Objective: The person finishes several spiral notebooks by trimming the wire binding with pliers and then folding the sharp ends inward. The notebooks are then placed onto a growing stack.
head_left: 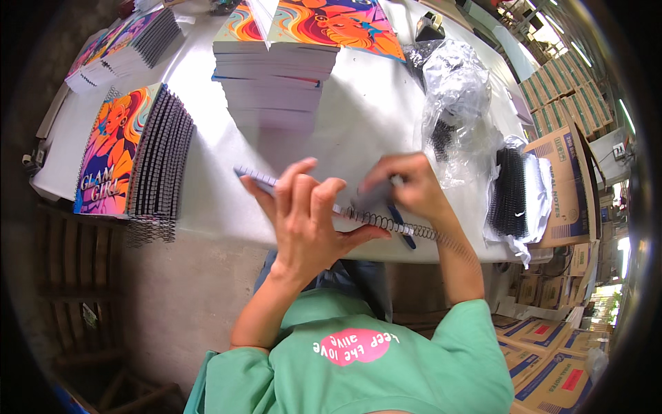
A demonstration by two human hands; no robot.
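Observation:
My left hand [303, 214] grips a notebook [256, 178] that I see almost edge-on, its thumb along the near side and its fingers on the far side. A thin dark wire coil [386, 221] runs along the notebook's edge, and its loose end stretches right past my right wrist. Curled just above this coil, my right hand [410, 185] is blurred by motion. A smeared grey shape [374, 196] shows at its fingertips, too unclear to name. A slim blue tool [407, 238], perhaps a pen, lies on the table beneath the coil.
Spiral-bound notebooks [114, 155] are stacked at left, another stack [127, 48] behind them. A tall pile of unbound pages [276, 90] stands ahead. At right are a clear plastic bag [455, 83], a bundle of black coils [509, 193] and a cardboard carton [562, 186] beside the white table [227, 200].

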